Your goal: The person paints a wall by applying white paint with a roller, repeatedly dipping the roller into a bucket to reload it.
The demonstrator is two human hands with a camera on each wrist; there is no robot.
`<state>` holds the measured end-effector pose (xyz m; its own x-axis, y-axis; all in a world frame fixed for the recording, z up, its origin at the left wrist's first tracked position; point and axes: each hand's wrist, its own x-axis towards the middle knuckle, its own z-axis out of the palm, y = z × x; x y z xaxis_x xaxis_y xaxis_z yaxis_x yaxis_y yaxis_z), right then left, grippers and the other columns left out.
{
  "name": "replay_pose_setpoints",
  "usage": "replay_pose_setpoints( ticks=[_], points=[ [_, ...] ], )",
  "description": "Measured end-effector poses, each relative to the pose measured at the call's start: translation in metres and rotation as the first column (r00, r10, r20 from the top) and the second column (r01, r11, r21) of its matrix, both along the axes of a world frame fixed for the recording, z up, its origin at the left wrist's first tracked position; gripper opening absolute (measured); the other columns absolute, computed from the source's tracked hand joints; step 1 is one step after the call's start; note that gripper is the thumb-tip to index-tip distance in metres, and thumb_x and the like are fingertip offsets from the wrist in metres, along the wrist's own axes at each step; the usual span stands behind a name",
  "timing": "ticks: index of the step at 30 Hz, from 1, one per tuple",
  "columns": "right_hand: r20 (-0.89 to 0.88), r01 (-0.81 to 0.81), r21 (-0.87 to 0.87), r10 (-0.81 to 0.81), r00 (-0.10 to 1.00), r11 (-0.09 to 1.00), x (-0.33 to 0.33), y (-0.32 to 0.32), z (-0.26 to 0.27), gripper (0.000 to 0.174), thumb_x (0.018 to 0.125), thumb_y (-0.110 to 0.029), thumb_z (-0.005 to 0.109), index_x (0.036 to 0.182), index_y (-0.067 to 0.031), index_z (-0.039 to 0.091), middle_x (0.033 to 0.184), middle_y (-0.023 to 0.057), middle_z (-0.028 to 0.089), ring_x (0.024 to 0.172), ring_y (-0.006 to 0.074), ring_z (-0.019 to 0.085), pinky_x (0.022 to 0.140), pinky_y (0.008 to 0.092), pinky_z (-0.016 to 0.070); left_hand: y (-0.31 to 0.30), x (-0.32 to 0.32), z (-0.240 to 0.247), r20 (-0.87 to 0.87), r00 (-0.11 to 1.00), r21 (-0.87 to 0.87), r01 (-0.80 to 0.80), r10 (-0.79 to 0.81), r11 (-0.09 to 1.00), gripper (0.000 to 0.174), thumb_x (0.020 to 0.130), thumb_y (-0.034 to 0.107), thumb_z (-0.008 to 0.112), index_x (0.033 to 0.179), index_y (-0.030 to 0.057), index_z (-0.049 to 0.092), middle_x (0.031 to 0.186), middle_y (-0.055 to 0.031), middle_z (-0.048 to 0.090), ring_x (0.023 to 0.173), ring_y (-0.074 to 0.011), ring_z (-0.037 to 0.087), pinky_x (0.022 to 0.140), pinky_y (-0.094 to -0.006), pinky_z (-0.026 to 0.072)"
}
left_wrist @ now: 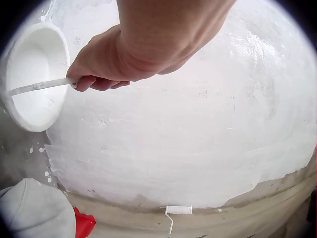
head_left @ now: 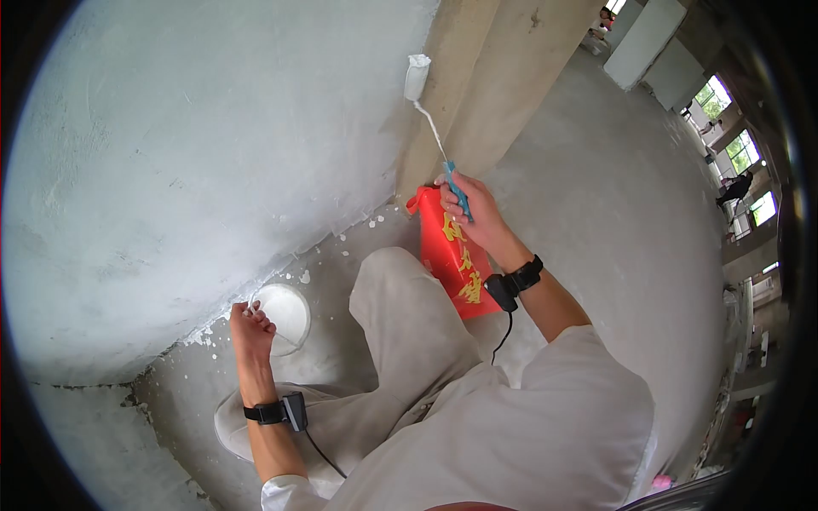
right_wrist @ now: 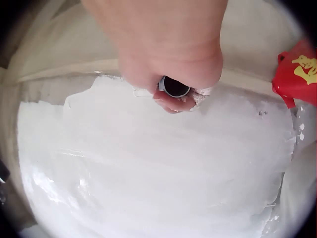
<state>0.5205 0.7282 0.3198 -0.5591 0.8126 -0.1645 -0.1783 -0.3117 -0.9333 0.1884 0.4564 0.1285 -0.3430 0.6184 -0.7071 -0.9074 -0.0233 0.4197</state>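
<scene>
My right hand (head_left: 479, 211) grips the blue handle of a paint roller (head_left: 416, 81), its white-coated sleeve up against the bare edge strip beside the whitened wall (head_left: 213, 145). From the right wrist view, the hollow end of the roller handle (right_wrist: 177, 87) shows inside the curled fingers. Low on the left, my left hand (head_left: 252, 334) holds the thin white bail of a white bucket (head_left: 288, 317) close to the wall's foot. The left wrist view shows the bail (left_wrist: 42, 86) running from the fingers across the bucket's mouth, with white inside.
A red bag with yellow characters (head_left: 452, 264) lies on the concrete floor (head_left: 588, 230) by the right forearm. Bent knees (head_left: 409, 307) are between the arms. White drips dot the floor along the wall. Other people (head_left: 734, 189) are far off at the right, near windows.
</scene>
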Motion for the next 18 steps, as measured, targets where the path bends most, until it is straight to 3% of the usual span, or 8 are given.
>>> replay_pose_setpoints(
  ticks=[1,2,4,7,11,13,18],
  points=[
    [-0.100,-0.069,-0.108,0.058,0.993,0.992,-0.001,0.003,0.001,0.028,0.100,-0.029,0.050,0.101,-0.0006,0.055,0.066,-0.0048,0.039,0.050,0.0028,0.036,0.040,0.0161,0.0272,0.000,0.000,0.000,0.001,1.000,-0.002,0.000,0.000,1.000,0.021,0.083,0.031,0.049,0.083,0.0103,0.052,0.058,0.0056,0.037,0.050,-0.0085,0.033,0.051,-0.0260,0.0275],
    [-0.099,-0.069,-0.110,0.058,0.993,0.992,-0.002,0.008,0.000,0.028,0.100,-0.029,0.050,0.101,-0.0006,0.055,0.066,-0.0048,0.039,0.050,0.0028,0.036,0.040,0.0161,0.0272,-0.001,0.000,-0.001,-0.001,1.000,0.002,0.005,-0.005,1.000,0.021,0.083,0.031,0.049,0.083,0.0101,0.053,0.058,0.0055,0.037,0.050,-0.0085,0.033,0.051,-0.0261,0.0277],
    [-0.456,-0.377,-0.268,0.228,0.860,0.887,-0.003,0.021,-0.003,0.035,0.100,-0.033,0.051,0.104,0.0016,0.053,0.064,-0.0041,0.035,0.049,0.0028,0.035,0.038,0.0152,0.0265,-0.002,0.000,-0.001,-0.003,1.000,0.001,0.008,-0.008,1.000,0.021,0.084,0.031,0.048,0.083,0.0100,0.053,0.057,0.0055,0.037,0.050,-0.0085,0.033,0.051,-0.0261,0.0279],
    [-0.509,-0.428,-0.281,0.245,0.825,0.859,-0.005,0.029,0.001,0.039,0.099,-0.036,0.050,0.104,0.0019,0.053,0.063,-0.0035,0.033,0.047,0.0028,0.034,0.036,0.0150,0.0257,-0.002,0.001,0.000,-0.005,1.000,0.014,0.018,-0.018,1.000,0.021,0.083,0.031,0.049,0.083,0.0098,0.053,0.058,0.0056,0.037,0.050,-0.0085,0.033,0.051,-0.0257,0.0283],
    [-0.499,-0.512,-0.273,0.335,0.799,0.815,-0.003,0.041,0.004,0.038,0.100,-0.037,0.048,0.103,0.0010,0.053,0.063,-0.0032,0.034,0.046,0.0030,0.033,0.035,0.0152,0.0257,-0.001,0.001,-0.001,-0.005,1.000,0.013,0.025,-0.025,1.000,0.021,0.083,0.030,0.049,0.084,0.0097,0.054,0.058,0.0058,0.037,0.050,-0.0084,0.033,0.050,-0.0257,0.0280],
    [-0.276,-0.369,-0.275,0.295,0.915,0.888,-0.003,0.036,0.010,0.035,0.101,-0.035,0.047,0.099,-0.0014,0.053,0.063,-0.0030,0.034,0.045,0.0028,0.030,0.035,0.0149,0.0245,0.000,0.000,-0.004,-0.002,0.999,0.018,0.032,-0.032,0.999,0.021,0.083,0.030,0.049,0.084,0.0098,0.053,0.058,0.0059,0.037,0.050,-0.0084,0.032,0.050,-0.0257,0.0279],
    [-0.256,-0.319,-0.296,0.247,0.934,0.900,0.002,0.029,0.015,0.031,0.101,-0.034,0.046,0.093,-0.0046,0.050,0.065,-0.0029,0.035,0.045,0.0024,0.029,0.035,0.0154,0.0232,0.003,0.004,0.003,-0.020,0.999,-0.009,0.035,-0.035,0.999,0.020,0.082,0.030,0.050,0.084,0.0102,0.053,0.057,0.0061,0.036,0.048,-0.0082,0.032,0.049,-0.0257,0.0274]
  ],
)
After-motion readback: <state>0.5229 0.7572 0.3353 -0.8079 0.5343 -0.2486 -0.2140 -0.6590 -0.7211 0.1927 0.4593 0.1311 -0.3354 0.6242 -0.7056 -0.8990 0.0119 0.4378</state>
